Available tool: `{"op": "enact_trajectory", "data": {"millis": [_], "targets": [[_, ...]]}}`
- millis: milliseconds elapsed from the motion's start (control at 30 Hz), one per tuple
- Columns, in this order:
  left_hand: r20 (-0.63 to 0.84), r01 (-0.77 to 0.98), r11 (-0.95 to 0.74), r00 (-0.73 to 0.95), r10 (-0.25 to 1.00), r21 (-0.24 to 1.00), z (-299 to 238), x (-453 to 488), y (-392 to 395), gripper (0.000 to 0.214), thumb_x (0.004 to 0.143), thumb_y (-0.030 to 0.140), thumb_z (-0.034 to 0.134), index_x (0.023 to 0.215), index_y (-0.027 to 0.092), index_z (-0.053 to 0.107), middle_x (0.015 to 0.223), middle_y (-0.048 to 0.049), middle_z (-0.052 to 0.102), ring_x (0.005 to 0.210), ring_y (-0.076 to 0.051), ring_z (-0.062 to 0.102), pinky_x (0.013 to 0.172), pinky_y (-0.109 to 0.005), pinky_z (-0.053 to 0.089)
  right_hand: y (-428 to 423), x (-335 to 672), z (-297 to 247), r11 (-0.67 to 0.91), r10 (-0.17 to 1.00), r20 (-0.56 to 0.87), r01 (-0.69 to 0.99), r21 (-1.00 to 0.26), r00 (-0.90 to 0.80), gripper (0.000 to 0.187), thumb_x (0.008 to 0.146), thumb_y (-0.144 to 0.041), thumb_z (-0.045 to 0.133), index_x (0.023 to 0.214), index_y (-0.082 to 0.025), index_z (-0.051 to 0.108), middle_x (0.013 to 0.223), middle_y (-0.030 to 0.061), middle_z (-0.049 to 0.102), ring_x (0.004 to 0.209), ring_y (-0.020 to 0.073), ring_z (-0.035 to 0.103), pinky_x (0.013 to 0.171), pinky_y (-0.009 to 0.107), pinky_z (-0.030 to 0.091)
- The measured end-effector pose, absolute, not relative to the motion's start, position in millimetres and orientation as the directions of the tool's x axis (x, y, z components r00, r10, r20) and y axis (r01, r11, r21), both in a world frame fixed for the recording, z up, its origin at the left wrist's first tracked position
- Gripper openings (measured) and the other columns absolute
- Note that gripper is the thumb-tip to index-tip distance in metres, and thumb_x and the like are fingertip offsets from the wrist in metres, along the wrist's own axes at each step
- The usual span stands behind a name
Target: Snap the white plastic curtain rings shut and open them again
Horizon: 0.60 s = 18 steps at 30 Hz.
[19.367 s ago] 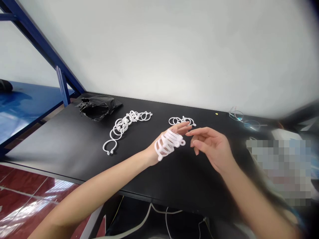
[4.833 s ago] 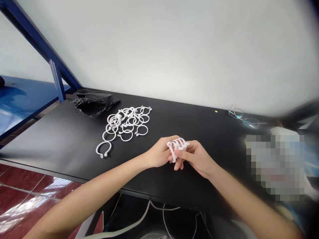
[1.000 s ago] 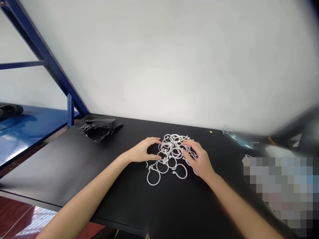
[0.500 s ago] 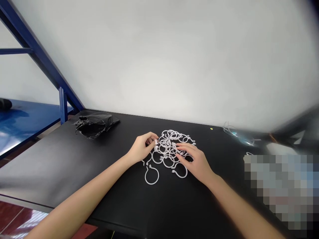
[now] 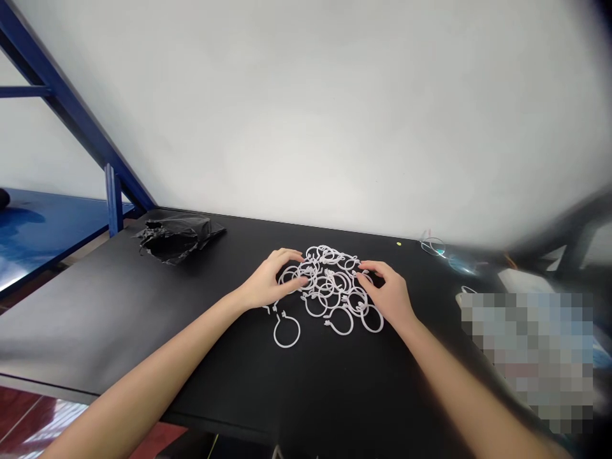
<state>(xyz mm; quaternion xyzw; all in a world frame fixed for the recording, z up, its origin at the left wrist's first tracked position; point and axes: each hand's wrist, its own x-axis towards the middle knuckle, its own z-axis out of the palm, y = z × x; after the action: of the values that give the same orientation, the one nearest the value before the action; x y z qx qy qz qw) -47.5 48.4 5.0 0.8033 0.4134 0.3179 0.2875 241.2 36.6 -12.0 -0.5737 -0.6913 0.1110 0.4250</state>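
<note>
A heap of several white plastic rings [image 5: 329, 284] lies on the black table [image 5: 143, 319], between my two hands. My left hand [image 5: 270, 280] rests at the heap's left side, fingers curved and spread, fingertips touching the rings. My right hand [image 5: 389, 292] sits at the right side, fingers curled loosely against the rings. Neither hand has lifted a ring. One ring [image 5: 287, 331] lies apart, nearer to me, just below my left hand.
A crumpled black plastic bag [image 5: 174, 234] lies at the back left of the table. Clear-rimmed glasses [image 5: 437, 247] rest at the back right. A blue metal frame [image 5: 71, 121] and blue shelf stand to the left. A blurred-out area covers the right side.
Both hands have moved apart to the sides of the heap and the rings have spread a little. Earlier the rings lay in separate groups; some were stacked on my left hand.
</note>
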Motion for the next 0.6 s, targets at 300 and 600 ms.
{"op": "enact_trajectory", "data": {"millis": [300,600], "targets": [[0.264,0.627,-0.588,0.537,0.801,0.511,-5,-42,43,0.053,0.094,0.051,0.049,0.138,0.022,0.042,0.146,-0.0142,0.044,0.136,-0.031,0.038,0.111,-0.053,0.031,36,245,-9,0.224,0.935,0.342,0.592,-0.774,0.094,0.016,0.074,-0.026,0.068,0.087,-0.017,0.070,0.079,0.0067,0.071,0.068,0.0207,0.067,0.067,0.038,0.057],[0.715,0.564,-0.721,0.298,0.633,0.403,15,-36,34,0.016,0.097,0.023,0.045,0.105,0.018,0.057,0.096,-0.0069,0.066,0.090,-0.019,0.060,0.085,-0.036,0.045,26,225,9,0.371,0.783,0.474,0.308,-0.876,0.403,0.018,0.070,-0.028,0.079,0.078,-0.017,0.068,0.071,0.0035,0.068,0.063,0.0163,0.064,0.059,0.030,0.056]]}}
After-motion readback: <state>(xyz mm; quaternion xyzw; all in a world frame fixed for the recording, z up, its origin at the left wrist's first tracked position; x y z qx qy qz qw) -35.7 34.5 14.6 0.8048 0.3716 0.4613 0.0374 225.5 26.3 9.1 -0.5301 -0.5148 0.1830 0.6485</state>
